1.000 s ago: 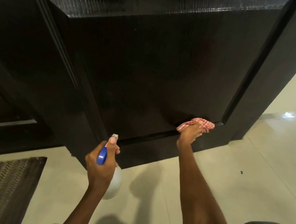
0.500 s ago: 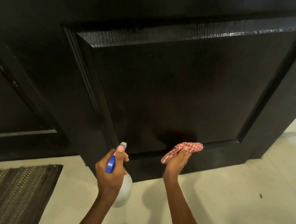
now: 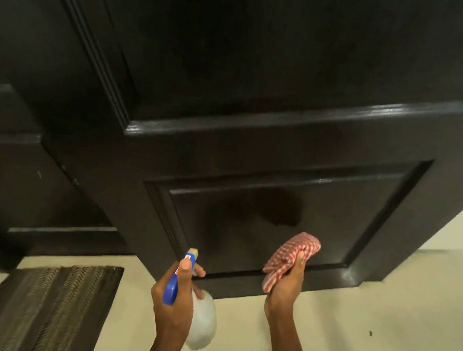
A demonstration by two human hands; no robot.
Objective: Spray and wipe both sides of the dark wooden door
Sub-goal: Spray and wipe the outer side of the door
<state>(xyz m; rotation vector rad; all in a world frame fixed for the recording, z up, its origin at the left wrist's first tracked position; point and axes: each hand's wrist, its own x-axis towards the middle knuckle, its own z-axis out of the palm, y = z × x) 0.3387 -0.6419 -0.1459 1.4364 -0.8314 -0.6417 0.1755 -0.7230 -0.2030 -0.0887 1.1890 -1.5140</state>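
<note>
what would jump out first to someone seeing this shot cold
The dark wooden door fills most of the view, its lower panel shiny. In front of it the right hand grips a red checked cloth, while the left hand holds a spray bottle with a blue trigger head. A ribbed mat lies lower left.

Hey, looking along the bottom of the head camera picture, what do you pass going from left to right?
Striped doormat → left hand gripping the spray bottle → right hand holding the red checked cloth → bare pale floor.
</note>
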